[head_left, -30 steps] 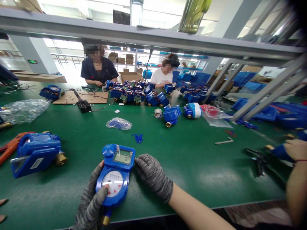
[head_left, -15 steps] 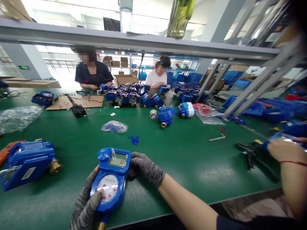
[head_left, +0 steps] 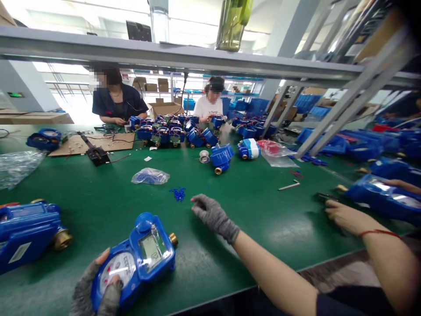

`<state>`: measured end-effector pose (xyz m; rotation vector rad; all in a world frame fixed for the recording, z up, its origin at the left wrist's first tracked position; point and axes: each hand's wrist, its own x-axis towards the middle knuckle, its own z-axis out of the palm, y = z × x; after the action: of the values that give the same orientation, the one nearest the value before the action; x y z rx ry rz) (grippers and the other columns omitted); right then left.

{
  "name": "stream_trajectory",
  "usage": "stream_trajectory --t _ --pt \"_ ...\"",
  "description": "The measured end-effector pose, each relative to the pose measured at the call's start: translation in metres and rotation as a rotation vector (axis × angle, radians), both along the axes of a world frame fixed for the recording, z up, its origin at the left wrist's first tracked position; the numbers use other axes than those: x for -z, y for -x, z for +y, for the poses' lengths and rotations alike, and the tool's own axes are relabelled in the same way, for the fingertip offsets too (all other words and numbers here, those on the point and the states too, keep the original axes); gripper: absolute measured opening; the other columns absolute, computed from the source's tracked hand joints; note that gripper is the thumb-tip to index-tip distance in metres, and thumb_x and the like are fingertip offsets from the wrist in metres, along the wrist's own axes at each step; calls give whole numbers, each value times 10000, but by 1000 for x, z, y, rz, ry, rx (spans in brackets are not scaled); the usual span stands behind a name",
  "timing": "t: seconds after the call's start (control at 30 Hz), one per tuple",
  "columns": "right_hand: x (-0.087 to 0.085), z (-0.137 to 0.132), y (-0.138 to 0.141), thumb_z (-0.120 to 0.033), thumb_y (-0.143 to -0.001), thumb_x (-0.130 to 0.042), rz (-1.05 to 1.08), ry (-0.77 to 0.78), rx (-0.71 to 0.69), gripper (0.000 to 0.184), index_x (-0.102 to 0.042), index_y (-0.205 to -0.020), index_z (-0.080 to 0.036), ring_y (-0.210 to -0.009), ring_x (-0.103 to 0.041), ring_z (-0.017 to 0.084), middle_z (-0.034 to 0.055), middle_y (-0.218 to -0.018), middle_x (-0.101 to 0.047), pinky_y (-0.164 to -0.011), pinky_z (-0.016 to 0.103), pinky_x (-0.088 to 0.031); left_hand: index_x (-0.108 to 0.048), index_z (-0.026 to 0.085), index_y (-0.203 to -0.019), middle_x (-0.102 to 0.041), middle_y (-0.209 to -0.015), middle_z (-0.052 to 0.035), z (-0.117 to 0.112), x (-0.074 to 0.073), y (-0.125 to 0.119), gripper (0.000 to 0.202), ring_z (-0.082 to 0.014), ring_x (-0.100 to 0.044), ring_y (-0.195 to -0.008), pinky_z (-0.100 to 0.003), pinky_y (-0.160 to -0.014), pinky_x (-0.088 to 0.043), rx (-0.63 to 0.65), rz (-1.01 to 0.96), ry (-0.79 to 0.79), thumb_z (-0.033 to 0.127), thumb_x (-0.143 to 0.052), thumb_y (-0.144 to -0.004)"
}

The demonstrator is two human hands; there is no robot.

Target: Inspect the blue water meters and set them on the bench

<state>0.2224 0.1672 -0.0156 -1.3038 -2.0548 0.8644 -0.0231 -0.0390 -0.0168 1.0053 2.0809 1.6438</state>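
My left hand (head_left: 98, 285), in a grey fingerless glove, grips a blue water meter (head_left: 144, 274) by its round dial end, thumb across the dial. The meter lies tilted, its small display pointing up and a brass fitting showing at its right. My right hand (head_left: 213, 215), gloved alike, hovers over the green table with its fingers stretched out to the left and nothing in them. Just beyond its fingertips is a little heap of small blue parts (head_left: 178, 194). Behind that heap lies a clear plastic bag (head_left: 150, 176) with blue pieces inside.
Another blue meter (head_left: 29, 232) stands at the left edge. On the right, a co-worker's hand (head_left: 345, 215) is at dark pliers (head_left: 325, 196), near another meter (head_left: 384, 193). A hex key (head_left: 289, 185) and a solder spool (head_left: 204, 156) lie farther back. Two people sit opposite beneath a shelf (head_left: 184, 55).
My right hand has let go of the meter and moved right and up toward the small blue parts. The meter has turned clockwise in my left hand. The co-worker's hand has moved to the pliers.
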Motion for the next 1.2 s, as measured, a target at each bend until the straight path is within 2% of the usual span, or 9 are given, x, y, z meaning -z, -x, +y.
stream_trajectory --t 0.1,0.17,0.33,0.5,0.63,0.77,0.9,1.07,1.2 --pt "9 61 15 -153 -854 -552 -105 -86 98 305 -664 -1137 -161 -848 -639 168 62 -967 -709 -824 281 -493 -657 240 -1029 -605 -1289 -95 15 -1 15 463 -394 -499 -1265 -539 -1130 -347 153 -114 -116 616 -673 -758" --pt "16 83 28 -150 -839 -576 -145 -95 96 296 -688 -1112 -179 -879 -650 180 64 -995 -720 -850 288 -487 -675 255 -1069 -604 -1326 -79 22 -3 24 433 -379 -487 -1293 -528 -1122 -364 226 -201 -116 570 -685 -771" --pt "22 99 47 -232 -831 -620 -238 -125 85 211 -726 -1013 -215 -934 -646 198 66 -1016 -725 -851 290 -473 -708 273 -1092 -596 -1370 -55 28 -12 34 371 -329 -506 -1295 -463 -1094 -410 296 -319 -90 479 -707 -783" --pt "11 107 52 -214 -864 -571 -272 -102 68 178 -727 -916 -147 -900 -639 218 132 -993 -717 -824 319 -466 -716 254 -1060 -616 -1342 -63 35 -21 32 296 -277 -525 -1282 -301 -976 -496 374 -354 -110 417 -699 -814" --pt "-1 82 45 -203 -898 -534 -197 -88 -26 190 -696 -952 -118 -884 -631 199 125 -976 -711 -811 304 -474 -714 240 -1052 -629 -1322 -68 38 -23 33 255 -269 -529 -1277 -282 -964 -495 414 -371 -135 375 -682 -838" --pt "-9 17 26 -224 -880 -594 -26 -82 -281 123 -661 -964 -163 -875 -624 148 35 -961 -694 -798 245 -484 -712 237 -1038 -638 -1307 -58 41 -21 33 223 -255 -543 -1260 -264 -962 -483 419 -372 -134 349 -674 -849" --pt "-12 -32 15 -219 -872 -593 140 -104 -467 96 -657 -923 -169 -832 -601 156 34 -900 -660 -770 273 -485 -714 230 -1014 -651 -1282 -57 44 -21 32 197 -261 -564 -1233 -276 -961 -479 432 -376 -150 335 -673 -852" --pt "-18 -33 23 -206 -853 -608 99 -144 -478 87 -668 -902 -166 -807 -596 157 37 -880 -657 -752 275 -480 -718 228 -999 -639 -1300 -50 44 -18 34 186 -267 -568 -1227 -279 -954 -487 427 -391 -160 325 -681 -845" --pt "-27 -25 25 -170 -825 -611 11 -202 -566 95 -687 -883 -165 -798 -603 157 35 -866 -655 -745 265 -486 -717 235 -1000 -621 -1331 -43 41 -15 35 193 -267 -554 -1249 -281 -983 -474 417 -390 -136 343 -677 -845"
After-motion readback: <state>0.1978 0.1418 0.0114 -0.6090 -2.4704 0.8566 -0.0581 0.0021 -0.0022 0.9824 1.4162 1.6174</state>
